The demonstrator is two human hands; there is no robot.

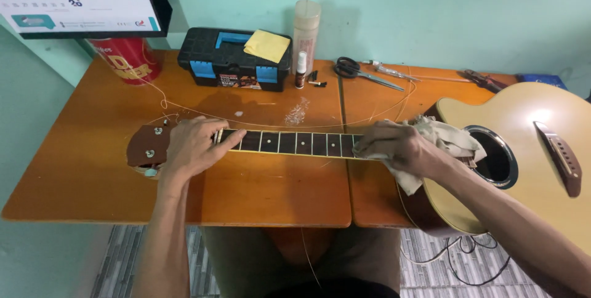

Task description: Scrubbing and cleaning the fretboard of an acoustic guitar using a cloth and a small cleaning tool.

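An acoustic guitar lies flat across the orange table (80, 169), its pale body (523, 150) at the right and its brown headstock (146, 145) at the left. The dark fretboard (295, 143) runs between my hands and shows no strings. My left hand (194, 146) rests over the neck near the nut, fingers curled down on it. My right hand (397, 147) presses a crumpled beige cloth (446, 138) onto the fretboard close to the sound hole (495, 157).
At the table's back stand a red can (129, 58), a black and blue toolbox (231, 58) with a yellow pad on it, a tall pale bottle (306, 27), a small spray bottle (300, 70), scissors (360, 71) and pliers (483, 79). Loose wire curls across the table. A calendar hangs at top left.
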